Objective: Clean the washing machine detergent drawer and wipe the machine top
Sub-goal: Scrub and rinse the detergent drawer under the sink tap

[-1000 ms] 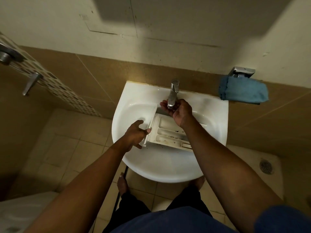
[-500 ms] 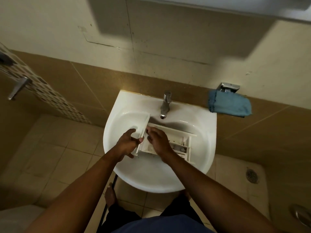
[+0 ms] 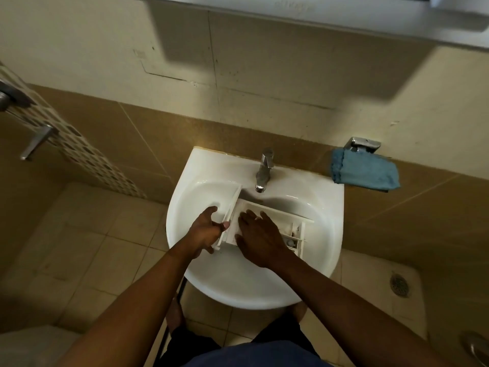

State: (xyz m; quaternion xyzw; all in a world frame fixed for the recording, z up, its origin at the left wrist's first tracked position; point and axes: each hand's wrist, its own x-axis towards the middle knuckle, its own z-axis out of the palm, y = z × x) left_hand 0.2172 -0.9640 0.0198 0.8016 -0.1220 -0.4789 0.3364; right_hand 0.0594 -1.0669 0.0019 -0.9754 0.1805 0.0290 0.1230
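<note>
The white detergent drawer (image 3: 295, 229) lies across the bowl of the white sink (image 3: 254, 282), under the chrome tap (image 3: 264, 169). My left hand (image 3: 205, 231) grips the drawer's front panel at its left end, thumb on the near side. My right hand (image 3: 260, 238) lies flat inside the drawer with its fingers spread, covering the left compartments. The small right-hand compartments show dark grime. A blue cloth (image 3: 366, 170) hangs on a wall holder to the right of the sink.
A brown tiled wall runs behind the sink, with a metal handle (image 3: 37, 141) at the left. A floor drain (image 3: 400, 284) sits at the right. My bare feet stand under the sink on beige floor tiles. A white ledge juts out overhead.
My right hand left the tap and came down into the drawer, then flattened with its fingers spread. The left hand kept its hold on the front panel. The camera tilted up slightly.
</note>
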